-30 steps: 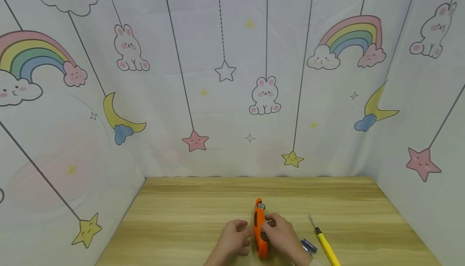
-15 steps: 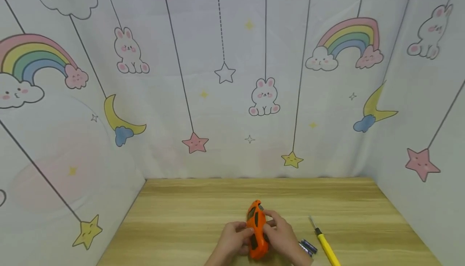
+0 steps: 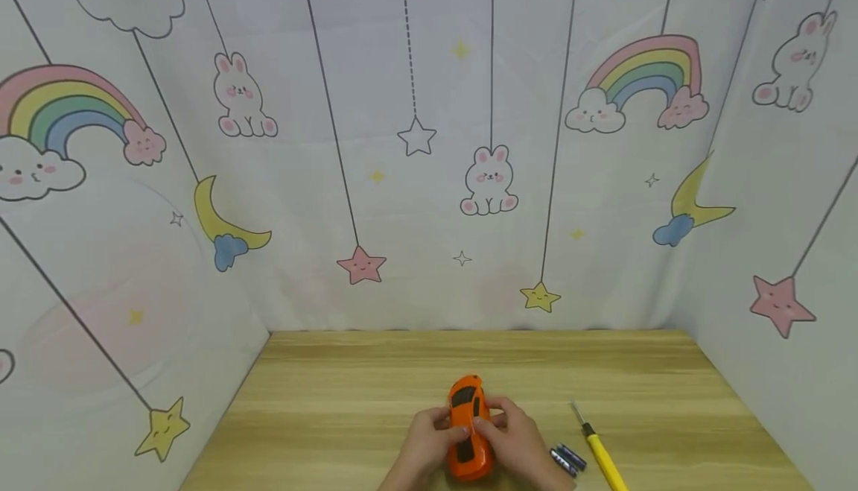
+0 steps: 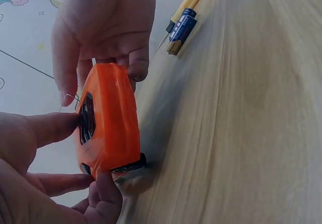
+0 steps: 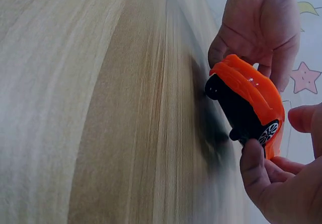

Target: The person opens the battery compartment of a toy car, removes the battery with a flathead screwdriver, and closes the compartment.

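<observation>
An orange toy car with dark windows is held between both hands, roof turned up toward the head camera. My left hand grips its left side, thumb over the rear window and fingers along the body in the left wrist view. From the other side my right hand holds it, thumb on the roof's edge in the head view. In the right wrist view the black underside and a silver-spoked wheel show, and the car is tilted just off the table. Several right-hand fingers curl below the car.
Two dark blue batteries lie on the wooden table, right of my right hand. Beyond them lies a yellow-handled screwdriver, its tip pointing away. A white curtain with printed bunnies and stars surrounds the table.
The car has rolled from its side to roof-up and shifted slightly left. My left hand, apart from it a second ago, now grips it. Batteries and screwdriver stay put.
</observation>
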Demonstrator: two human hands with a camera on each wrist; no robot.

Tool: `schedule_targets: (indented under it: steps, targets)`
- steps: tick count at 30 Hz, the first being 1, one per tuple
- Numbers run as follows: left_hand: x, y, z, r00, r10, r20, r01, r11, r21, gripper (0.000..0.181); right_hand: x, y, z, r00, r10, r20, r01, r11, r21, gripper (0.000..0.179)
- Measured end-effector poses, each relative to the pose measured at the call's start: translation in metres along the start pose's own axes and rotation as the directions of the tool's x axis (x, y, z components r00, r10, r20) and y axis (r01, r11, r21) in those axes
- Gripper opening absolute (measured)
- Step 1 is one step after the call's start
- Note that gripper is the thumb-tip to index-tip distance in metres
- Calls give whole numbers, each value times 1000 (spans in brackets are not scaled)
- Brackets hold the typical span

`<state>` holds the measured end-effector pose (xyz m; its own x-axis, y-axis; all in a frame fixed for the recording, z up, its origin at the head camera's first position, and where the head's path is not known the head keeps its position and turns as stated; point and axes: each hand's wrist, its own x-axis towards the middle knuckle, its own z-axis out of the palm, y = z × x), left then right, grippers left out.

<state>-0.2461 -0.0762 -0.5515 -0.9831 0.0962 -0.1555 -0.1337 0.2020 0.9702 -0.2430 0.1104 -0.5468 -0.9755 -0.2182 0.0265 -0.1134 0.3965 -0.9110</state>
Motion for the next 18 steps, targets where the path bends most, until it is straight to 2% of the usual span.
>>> schedule_targets:
  steps: [4,7,12,18]
  targets:
    - [0,-2,-1,999,31,-6,-31,999,15,48,1,2,2,1000,0,-10,0,1000,-17,56]
    - [-1,-3,0,999,50,-17,-49,998,28,49,2,4,2,999,-10,-38,8,997,-75,54]
    - [-1,-5,2,999,33,-39,-30,997,70,54,3,7,1,998,3,-59,-12,989,-146,54]
    - [-1,-2,2,999,11,-50,-5,993,118,57,5,13,-1,1000,-5,-31,1,990,-141,49]
